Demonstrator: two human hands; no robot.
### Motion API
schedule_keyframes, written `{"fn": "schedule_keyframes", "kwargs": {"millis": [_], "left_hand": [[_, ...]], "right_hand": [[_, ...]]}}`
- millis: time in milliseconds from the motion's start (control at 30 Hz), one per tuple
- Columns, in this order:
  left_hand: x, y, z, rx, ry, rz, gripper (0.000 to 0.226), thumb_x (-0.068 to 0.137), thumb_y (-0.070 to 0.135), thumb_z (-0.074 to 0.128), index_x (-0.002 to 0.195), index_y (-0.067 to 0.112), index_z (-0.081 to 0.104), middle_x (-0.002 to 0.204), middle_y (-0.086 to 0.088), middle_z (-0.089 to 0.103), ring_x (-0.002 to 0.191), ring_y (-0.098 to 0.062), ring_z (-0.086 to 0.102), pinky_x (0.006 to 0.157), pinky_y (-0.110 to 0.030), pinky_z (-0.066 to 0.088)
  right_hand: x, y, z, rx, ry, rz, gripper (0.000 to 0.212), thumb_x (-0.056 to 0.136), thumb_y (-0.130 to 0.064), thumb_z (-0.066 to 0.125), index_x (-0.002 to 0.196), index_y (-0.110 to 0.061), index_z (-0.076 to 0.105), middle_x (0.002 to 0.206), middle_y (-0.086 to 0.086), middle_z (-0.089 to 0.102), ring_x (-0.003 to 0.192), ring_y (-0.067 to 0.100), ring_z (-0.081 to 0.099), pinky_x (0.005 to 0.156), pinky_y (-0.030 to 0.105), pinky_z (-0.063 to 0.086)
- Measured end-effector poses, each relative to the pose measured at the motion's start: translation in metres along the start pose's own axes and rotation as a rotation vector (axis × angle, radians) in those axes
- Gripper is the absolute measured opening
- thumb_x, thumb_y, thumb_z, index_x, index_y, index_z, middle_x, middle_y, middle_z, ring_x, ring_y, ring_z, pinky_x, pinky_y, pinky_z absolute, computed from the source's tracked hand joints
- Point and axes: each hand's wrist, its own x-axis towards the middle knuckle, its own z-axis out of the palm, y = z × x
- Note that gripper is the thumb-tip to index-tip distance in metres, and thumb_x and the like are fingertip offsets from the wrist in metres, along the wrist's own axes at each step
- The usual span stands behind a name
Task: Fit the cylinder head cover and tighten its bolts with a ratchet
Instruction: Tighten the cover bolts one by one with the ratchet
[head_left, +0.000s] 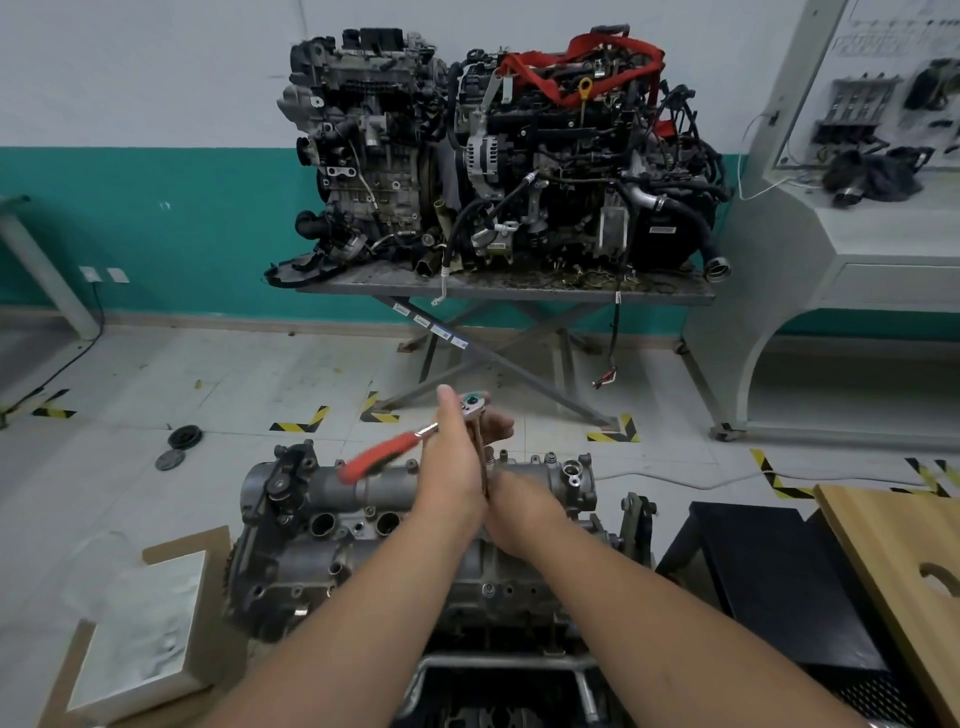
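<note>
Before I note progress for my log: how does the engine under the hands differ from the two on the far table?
The near engine is mostly bare grey metal with open ports; the two far engines carry hoses, wiring and a red strap. The near engine is being worked on, with the left hand and right hand holding a ratchet over it; the far ones stand untouched on a scissor-leg table. All are out of vehicles.

A white wall (156, 67) with a teal lower band (156, 208) is backing a metal table (509, 288) bearing two engines (493, 150); hazard-striped tape (301, 422) is marking the pale, seemingly tiled floor (208, 374).
</note>
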Motion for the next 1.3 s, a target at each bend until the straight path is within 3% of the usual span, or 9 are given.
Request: {"fn": "schedule_keyframes", "kwargs": {"millis": [100, 200, 367, 567, 733, 833, 1033, 1200, 1300], "left_hand": [[0.016, 0.01, -0.003, -0.045, -0.025, -0.168, 0.058, 0.098, 0.061, 0.043, 0.074, 0.014, 0.069, 0.059, -0.003, 0.063, 0.056, -0.017, 0.064, 0.074, -0.036, 0.05], [0.033, 0.026, -0.016, 0.125, -0.256, -0.338, 0.053, 0.091, 0.056, 0.06, 0.059, 0.014, 0.066, 0.052, -0.004, 0.053, 0.049, -0.02, 0.054, 0.057, -0.03, 0.051], [0.041, 0.048, -0.017, 0.512, -0.6, -0.37, 0.048, 0.081, 0.059, 0.069, 0.061, 0.015, 0.065, 0.05, -0.003, 0.05, 0.053, -0.022, 0.055, 0.063, -0.031, 0.05], [0.021, 0.015, -0.011, 0.347, -0.366, -0.138, 0.066, 0.091, 0.074, 0.036, 0.072, 0.017, 0.065, 0.057, -0.002, 0.051, 0.058, -0.021, 0.052, 0.069, -0.038, 0.042], [0.007, -0.016, -0.017, 0.572, -0.228, 0.237, 0.031, 0.092, 0.053, 0.05, 0.089, 0.023, 0.057, 0.073, 0.004, 0.063, 0.056, 0.002, 0.057, 0.061, -0.029, 0.042], [0.009, -0.015, -0.014, 0.525, -0.207, 0.176, 0.041, 0.083, 0.061, 0.052, 0.089, 0.021, 0.059, 0.067, 0.006, 0.063, 0.061, -0.002, 0.059, 0.064, -0.029, 0.045], [0.01, -0.017, -0.011, 0.517, -0.218, 0.153, 0.053, 0.072, 0.071, 0.05, 0.081, 0.019, 0.058, 0.062, 0.007, 0.062, 0.07, -0.014, 0.061, 0.082, -0.046, 0.052], [0.002, -0.006, -0.003, 0.578, -0.262, 0.219, 0.051, 0.073, 0.071, 0.045, 0.065, 0.023, 0.059, 0.067, 0.004, 0.065, 0.066, -0.008, 0.057, 0.073, -0.033, 0.047], [-0.002, 0.013, 0.007, 0.57, -0.328, 0.258, 0.037, 0.078, 0.066, 0.05, 0.072, 0.032, 0.061, 0.072, 0.007, 0.067, 0.069, -0.003, 0.059, 0.073, -0.03, 0.047]], "right_hand": [[-0.002, 0.001, 0.003, 0.104, 0.036, 0.03, 0.029, 0.102, -0.03, 0.045, 0.116, -0.01, 0.061, 0.11, 0.014, 0.068, 0.1, 0.031, 0.064, 0.088, 0.038, 0.054], [-0.006, 0.002, 0.005, 0.091, 0.091, 0.023, 0.032, 0.102, -0.036, 0.047, 0.118, -0.011, 0.059, 0.111, 0.015, 0.067, 0.101, 0.034, 0.064, 0.085, 0.037, 0.053], [-0.013, 0.005, 0.009, 0.076, 0.114, -0.009, 0.033, 0.102, -0.039, 0.045, 0.113, -0.011, 0.06, 0.109, 0.016, 0.067, 0.1, 0.036, 0.063, 0.082, 0.041, 0.053], [-0.01, 0.006, 0.007, 0.119, 0.109, 0.035, 0.032, 0.102, -0.038, 0.045, 0.118, -0.015, 0.059, 0.114, 0.014, 0.067, 0.105, 0.035, 0.063, 0.089, 0.042, 0.053], [-0.008, 0.003, 0.008, -0.024, 0.101, -0.049, 0.032, 0.099, -0.015, 0.038, 0.124, -0.008, 0.056, 0.118, 0.016, 0.066, 0.103, 0.036, 0.065, 0.081, 0.042, 0.053], [-0.009, 0.003, 0.007, -0.07, 0.091, -0.053, 0.033, 0.096, -0.006, 0.041, 0.125, -0.006, 0.056, 0.12, 0.016, 0.065, 0.104, 0.036, 0.065, 0.08, 0.042, 0.054], [-0.01, 0.002, 0.006, -0.157, 0.073, -0.076, 0.035, 0.096, -0.003, 0.042, 0.128, -0.004, 0.055, 0.128, 0.018, 0.061, 0.11, 0.036, 0.062, 0.084, 0.044, 0.052], [-0.014, 0.003, -0.004, -0.242, 0.162, -0.124, 0.034, 0.095, -0.004, 0.045, 0.127, -0.004, 0.057, 0.129, 0.017, 0.061, 0.113, 0.033, 0.061, 0.09, 0.042, 0.052], [-0.016, -0.001, -0.02, -0.404, 0.236, -0.161, 0.03, 0.094, -0.003, 0.047, 0.121, -0.004, 0.061, 0.125, 0.017, 0.063, 0.111, 0.031, 0.062, 0.088, 0.038, 0.05]]}}
